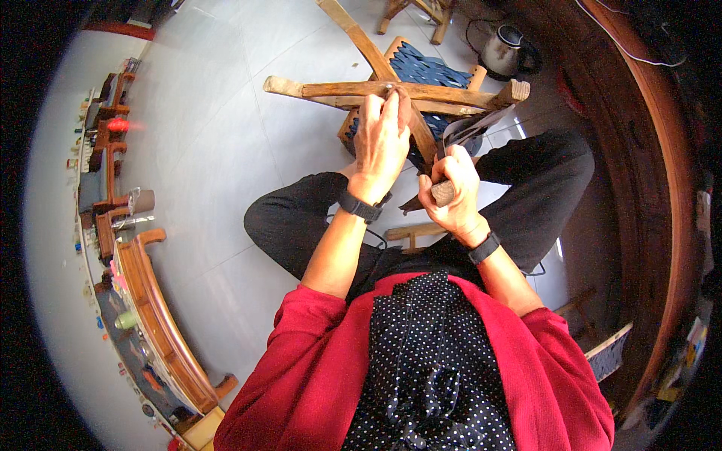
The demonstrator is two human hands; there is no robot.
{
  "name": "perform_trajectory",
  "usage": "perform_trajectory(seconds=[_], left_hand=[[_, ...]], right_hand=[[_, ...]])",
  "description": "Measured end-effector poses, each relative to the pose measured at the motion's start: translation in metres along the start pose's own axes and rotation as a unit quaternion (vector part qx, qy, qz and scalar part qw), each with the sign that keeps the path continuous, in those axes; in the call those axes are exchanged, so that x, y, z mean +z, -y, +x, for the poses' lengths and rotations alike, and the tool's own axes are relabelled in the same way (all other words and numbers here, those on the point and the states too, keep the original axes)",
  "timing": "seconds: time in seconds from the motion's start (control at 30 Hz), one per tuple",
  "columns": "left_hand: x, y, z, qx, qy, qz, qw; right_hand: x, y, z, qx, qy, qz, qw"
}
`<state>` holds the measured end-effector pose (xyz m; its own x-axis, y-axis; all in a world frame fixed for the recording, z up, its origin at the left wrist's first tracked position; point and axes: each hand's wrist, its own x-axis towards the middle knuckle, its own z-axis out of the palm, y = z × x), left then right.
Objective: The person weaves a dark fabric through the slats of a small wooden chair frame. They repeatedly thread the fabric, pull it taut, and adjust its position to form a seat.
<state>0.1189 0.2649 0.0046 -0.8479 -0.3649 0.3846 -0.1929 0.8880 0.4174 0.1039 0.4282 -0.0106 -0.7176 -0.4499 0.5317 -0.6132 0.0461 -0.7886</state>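
Over the stool's (478, 78) woven seat, a crossed wooden frame (323, 89) lies w/ its joint toward the seat's L edge; one end overhangs the floor (218, 143) on that side, the other runs past the R edge. Prob. laid there b/c the seat props it at a handy height, near the person's knees; whether every part actually touches the seat, can't tell.

L hand (380, 143): fingers bunched together at the joint, pinched round a small metal pin (389, 88), likely to keep it steady & upright. R hand (456, 197): clamped on the handle of what looks like a cleaver (442, 193), blade pointing away, just beside the frame's lower leg; gripping by the handle presumably keeps fingers off the edge.

Materials: frame = brown wood, worn & streaky, w/ paler blunt ends, bars long & flattish, crossing like an X. Pin = small, shiny, roundish top. Cleaver = thick rounded wood handle, rough-looking at the butt; blade broad, flat, glossy dark metal w/ bright reflections. Seat = blue strips, plaited, bumpy, btwn smooth light-wood rails. Floor = pale, glossy tiles, thin joints. Kettle (502, 52) beyond the seat's far R corner: rounded, metal-bodied, dark handle.
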Motion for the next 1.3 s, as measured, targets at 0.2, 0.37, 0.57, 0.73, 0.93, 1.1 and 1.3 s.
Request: perform_trajectory(seconds=[0.2,0.37,0.57,0.73,0.93,1.1,1.3], left_hand=[[-0.025,0.025,0.000,-0.034,-0.032,-0.071,0.996],[-0.030,0.037,0.049,0.088,0.009,-0.066,0.994],[-0.026,0.044,0.060,0.056,0.083,-0.105,0.989],[-0.024,0.042,0.044,0.048,0.001,-0.097,0.994],[-0.040,0.044,0.049,-0.014,0.028,-0.044,0.999],[-0.035,0.046,0.061,0.118,0.066,-0.060,0.989],[-0.034,0.051,0.055,0.054,0.051,-0.061,0.995]], right_hand=[[0.000,0.000,0.001,-0.008,-0.007,-0.001,1.000],[0.001,0.002,0.001,-0.008,-0.012,0.002,1.000],[0.001,0.001,0.001,-0.005,-0.002,0.004,1.000],[0.000,0.001,0.001,-0.007,-0.005,0.004,1.000],[0.000,0.001,0.003,-0.006,-0.014,0.002,1.000],[-0.001,0.002,0.002,-0.003,-0.006,-0.001,1.000],[-0.001,0.000,0.003,-0.002,-0.005,0.006,1.000]])
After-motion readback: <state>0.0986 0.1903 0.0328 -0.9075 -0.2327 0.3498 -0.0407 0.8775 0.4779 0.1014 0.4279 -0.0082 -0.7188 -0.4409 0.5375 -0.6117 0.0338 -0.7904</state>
